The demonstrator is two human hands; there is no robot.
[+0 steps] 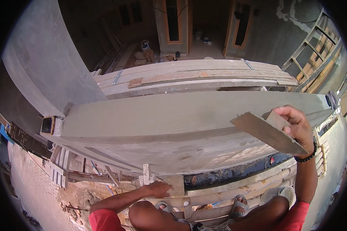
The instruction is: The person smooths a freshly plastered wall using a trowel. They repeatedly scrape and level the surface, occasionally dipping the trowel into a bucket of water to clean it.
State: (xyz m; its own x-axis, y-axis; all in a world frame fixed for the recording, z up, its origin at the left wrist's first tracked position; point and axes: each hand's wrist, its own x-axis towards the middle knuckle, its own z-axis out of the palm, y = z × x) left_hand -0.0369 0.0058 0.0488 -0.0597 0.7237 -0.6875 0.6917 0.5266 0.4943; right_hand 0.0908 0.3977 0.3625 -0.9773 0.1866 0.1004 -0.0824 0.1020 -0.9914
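Note:
My right hand (pixel 295 125) grips a flat plastering float (pixel 268 133) by its block-like back. The float is tilted, with its broad grey-brown face toward me, above the right part of the ledge. The ledge's smooth, grey plastered top (pixel 154 111) runs across in front of me, and its front face drops below it. Low at the left, my left hand (pixel 160 189) has its fingers curled downward beside a short upright wooden post (pixel 146 173) and a flat grey-brown slab (pixel 173 184). Whatever may be under those fingers is hidden.
Bamboo poles (pixel 239 192) form the staging beneath my sandalled feet. A dark, wet trough (pixel 227 175) lies along the wall's foot. A pale bucket (pixel 286 192) stands by my right knee. Stacked boards (pixel 196 73) lie beyond the ledge, a plastered column (pixel 65 54) rises left, and a ladder-like frame (pixel 308 46) leans right.

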